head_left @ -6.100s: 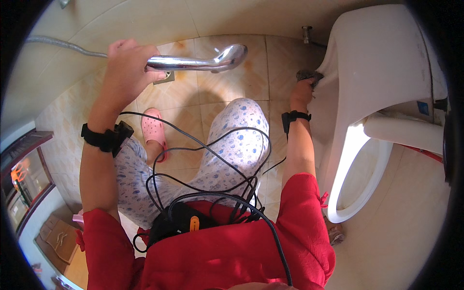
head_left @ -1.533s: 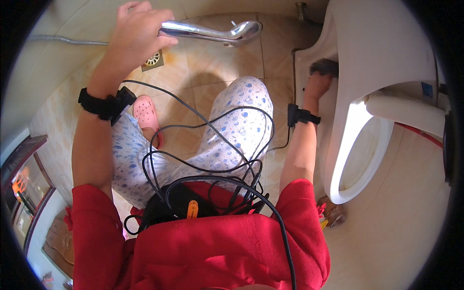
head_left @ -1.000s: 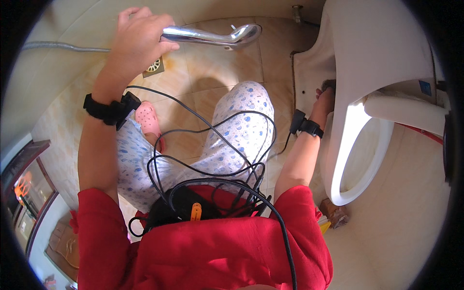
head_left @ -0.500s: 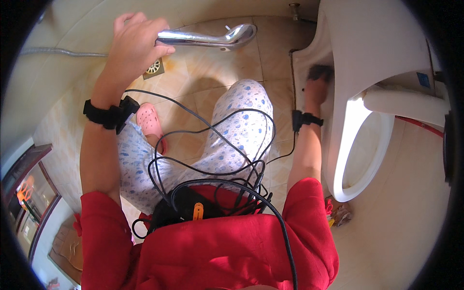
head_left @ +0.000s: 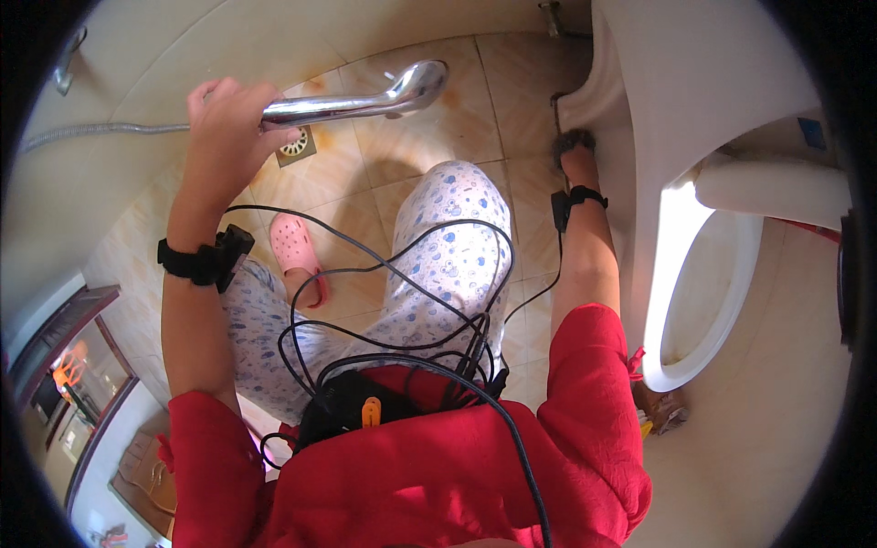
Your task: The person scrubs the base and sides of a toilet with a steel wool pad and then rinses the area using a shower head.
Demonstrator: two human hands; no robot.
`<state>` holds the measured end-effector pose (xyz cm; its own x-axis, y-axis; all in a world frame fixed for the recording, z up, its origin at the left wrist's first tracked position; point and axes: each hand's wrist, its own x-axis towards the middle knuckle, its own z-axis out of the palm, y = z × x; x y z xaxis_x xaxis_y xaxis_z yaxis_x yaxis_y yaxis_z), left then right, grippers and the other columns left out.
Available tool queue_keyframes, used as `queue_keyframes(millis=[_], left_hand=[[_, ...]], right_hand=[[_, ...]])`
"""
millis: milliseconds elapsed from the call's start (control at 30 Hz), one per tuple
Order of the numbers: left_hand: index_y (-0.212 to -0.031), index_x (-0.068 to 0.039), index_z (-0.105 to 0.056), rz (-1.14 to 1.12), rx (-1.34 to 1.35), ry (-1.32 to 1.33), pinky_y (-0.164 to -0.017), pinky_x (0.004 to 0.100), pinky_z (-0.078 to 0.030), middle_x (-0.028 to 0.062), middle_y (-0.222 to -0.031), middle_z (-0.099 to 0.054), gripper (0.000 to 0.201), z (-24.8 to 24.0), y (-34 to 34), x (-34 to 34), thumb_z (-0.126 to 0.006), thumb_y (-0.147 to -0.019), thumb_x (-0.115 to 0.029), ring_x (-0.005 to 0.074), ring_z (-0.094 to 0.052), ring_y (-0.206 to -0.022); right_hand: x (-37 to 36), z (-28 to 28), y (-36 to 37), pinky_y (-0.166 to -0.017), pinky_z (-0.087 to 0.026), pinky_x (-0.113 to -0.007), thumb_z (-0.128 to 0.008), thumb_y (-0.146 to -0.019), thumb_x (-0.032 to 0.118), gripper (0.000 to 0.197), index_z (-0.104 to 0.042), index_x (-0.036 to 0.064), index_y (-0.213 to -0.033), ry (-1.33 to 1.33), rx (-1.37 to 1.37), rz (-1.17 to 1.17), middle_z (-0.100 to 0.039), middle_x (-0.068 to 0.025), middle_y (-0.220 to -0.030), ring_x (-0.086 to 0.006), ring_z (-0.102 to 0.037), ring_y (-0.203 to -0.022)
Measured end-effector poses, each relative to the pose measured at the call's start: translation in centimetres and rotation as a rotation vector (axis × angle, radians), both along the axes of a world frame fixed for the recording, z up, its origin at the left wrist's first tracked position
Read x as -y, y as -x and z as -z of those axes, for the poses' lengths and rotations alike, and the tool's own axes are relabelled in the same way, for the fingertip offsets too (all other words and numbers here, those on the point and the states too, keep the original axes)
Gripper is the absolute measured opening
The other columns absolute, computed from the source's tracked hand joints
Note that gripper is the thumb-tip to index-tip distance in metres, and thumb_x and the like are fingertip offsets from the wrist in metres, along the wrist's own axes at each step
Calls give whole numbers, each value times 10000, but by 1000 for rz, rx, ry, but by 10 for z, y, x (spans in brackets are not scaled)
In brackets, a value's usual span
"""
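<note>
Head view: your left hand grips a showerhead (ten o'clock), right hand a pad (two); slack cable could snag.

Red short-sleeved top, small red fabric ties at the sleeves. White pyjama trousers, blue dotted print. Pink perforated clog. Black strap on each wrist, each with a boxy black module. Black pouch at waist, orange rounded tag. Thin black cables looped over lap; thicker black cable crosses the top.
</note>
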<state>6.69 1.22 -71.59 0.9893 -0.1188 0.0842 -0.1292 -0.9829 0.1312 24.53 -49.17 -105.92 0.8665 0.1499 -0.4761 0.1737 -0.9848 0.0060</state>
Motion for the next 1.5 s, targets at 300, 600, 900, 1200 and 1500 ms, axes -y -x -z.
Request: queue_keyframes(millis=[300,600,900,1200,1500], left_hand=[[-798,-81,-574,41,149,42,-868,402,-313,33,-659,-538,259,-12,15,-7,-713,-618,-206,221,-492,-736],[-782,-90,-571,11,100,39,-877,398,-307,21,-649,-530,259,-31,22,0,-729,-597,-180,215,-491,-737],[-777,-99,-573,-17,23,11,-883,399,-304,15,-646,-528,245,-13,7,11,-726,-609,-190,210,-494,-739],[-770,-106,-573,-29,30,41,-884,403,-305,12,-648,-541,250,-11,0,10,-734,-599,-191,212,-498,-741],[-759,-107,-573,-48,33,24,-887,405,-300,4,-647,-545,229,-17,2,10,-730,-603,-164,209,-498,-733]], right_hand=[[-47,-78,83,-904,-406,-447,-449,-802,241,494,-413,93,-1273,17,-78,289,-497,-246,-1164,-401,-466,-1093],[-19,-55,44,-888,-391,-475,-484,-787,126,321,-581,22,-1075,-70,536,116,-503,-237,-1156,-397,-509,-995],[-70,-85,87,-889,-398,-466,-501,-797,173,446,-448,6,-1207,-125,175,49,-383,-273,-1220,-417,-455,-1064],[-67,-110,39,-812,-441,-467,-531,-769,221,391,-535,-31,-1068,-307,398,449,-557,-256,-1032,-417,-539,-923],[-81,-71,39,-813,-437,-466,-485,-781,160,303,-585,-13,-1009,-185,16,179,-548,-254,-1073,-401,-526,-984]])
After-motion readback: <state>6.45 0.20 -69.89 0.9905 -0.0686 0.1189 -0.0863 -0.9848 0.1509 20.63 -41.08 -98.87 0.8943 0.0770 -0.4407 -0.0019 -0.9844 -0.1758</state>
